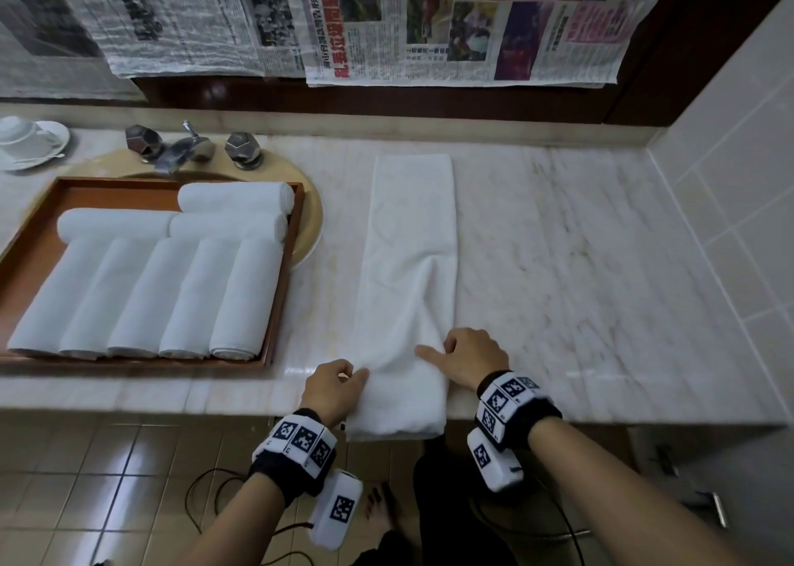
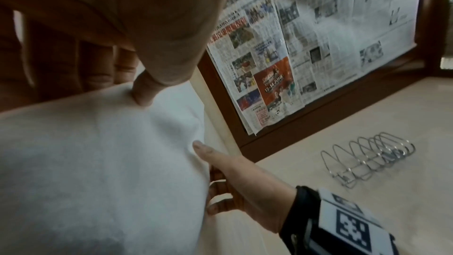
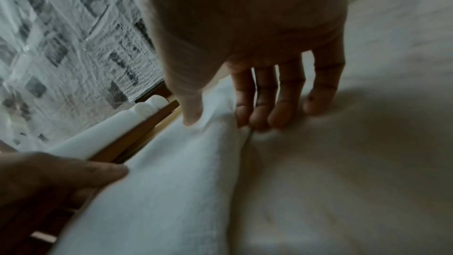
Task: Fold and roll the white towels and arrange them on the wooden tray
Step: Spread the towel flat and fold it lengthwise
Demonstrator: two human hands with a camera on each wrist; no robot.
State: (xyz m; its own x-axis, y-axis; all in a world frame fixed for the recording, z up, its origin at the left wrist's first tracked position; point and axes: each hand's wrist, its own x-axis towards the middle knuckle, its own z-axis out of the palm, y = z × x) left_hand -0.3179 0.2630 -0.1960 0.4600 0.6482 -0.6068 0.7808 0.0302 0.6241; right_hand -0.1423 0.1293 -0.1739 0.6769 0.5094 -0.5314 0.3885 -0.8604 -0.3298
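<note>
Towel [image 1: 408, 264]: long axis runs away from the person on the desk [image 1: 580, 264]. Left hand [image 1: 333, 387] and right hand [image 1: 470, 357] each pinch its near end; both equally near.

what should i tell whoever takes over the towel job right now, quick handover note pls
Left hand: pinches the near left edge of the folded towel.
Right hand: grips a fold of it near the right edge, thumb pointing left.
The towel lies as a long strip on the marble counter, near end hanging over the front edge, not yet rolled.
Done: eight rolled towels on the wooden tray, five in front, three behind.
Left: roll this strip from the near end and place it on the tray.
</note>
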